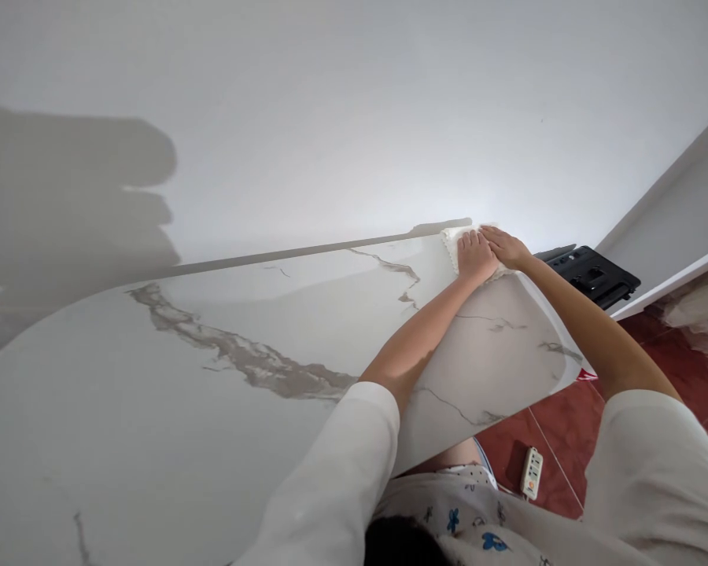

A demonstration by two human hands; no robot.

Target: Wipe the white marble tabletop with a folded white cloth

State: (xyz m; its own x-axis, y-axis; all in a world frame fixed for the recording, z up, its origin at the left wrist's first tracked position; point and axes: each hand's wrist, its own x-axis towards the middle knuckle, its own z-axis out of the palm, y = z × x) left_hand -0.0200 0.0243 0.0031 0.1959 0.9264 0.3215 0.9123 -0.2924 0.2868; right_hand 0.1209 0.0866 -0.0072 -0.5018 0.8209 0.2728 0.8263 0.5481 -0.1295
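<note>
Both hands — left hand (475,256) and right hand (506,245) — press flat, side by side, on a small white textured cloth (455,242) at the far corner of the white grey-veined marble worktop (212,393). The cloth's long axis runs toward the wall (354,118); bare worktop stretches leftward — red tiled floor (536,424) beyond the right edge.

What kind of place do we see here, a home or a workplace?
Probably a room in a home. Both hands, left hand and right hand, press a white cloth on a marble-look table; a power strip lies on red floor tiles beside a plain white wall.
</note>
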